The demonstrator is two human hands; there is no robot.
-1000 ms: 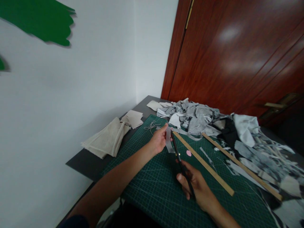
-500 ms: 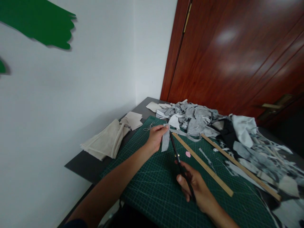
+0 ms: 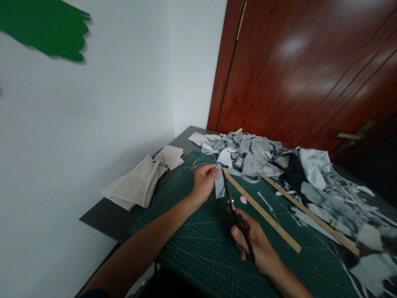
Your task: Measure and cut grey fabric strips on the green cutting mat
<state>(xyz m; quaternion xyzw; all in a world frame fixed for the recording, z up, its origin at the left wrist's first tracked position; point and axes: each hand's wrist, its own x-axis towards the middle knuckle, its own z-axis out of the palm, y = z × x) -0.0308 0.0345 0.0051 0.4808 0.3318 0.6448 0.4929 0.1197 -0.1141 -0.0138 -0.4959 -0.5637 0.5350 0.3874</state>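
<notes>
The left hand (image 3: 204,181) is pinching a gray strip (image 3: 220,186) at one end, apparently keeping its edge accessible — the right hand (image 3: 257,240), curled closed, is gripping scissors (image 3: 228,193) alongside.

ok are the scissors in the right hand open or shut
Cannot tell: the scissors in the right hand are seen nearly edge-on, their blades one dark line beside the grey fabric strip.

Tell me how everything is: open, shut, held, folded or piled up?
Gray fabric strip: pinched in the left hand, hanging down
Scissors: gripped in the right hand; too edge-on to tell if open
Cutting mat: lying flat
Near wooden strip: lying flat
Cream cloth: folded
Fabric scraps: heaped
Door: looks shut
</notes>
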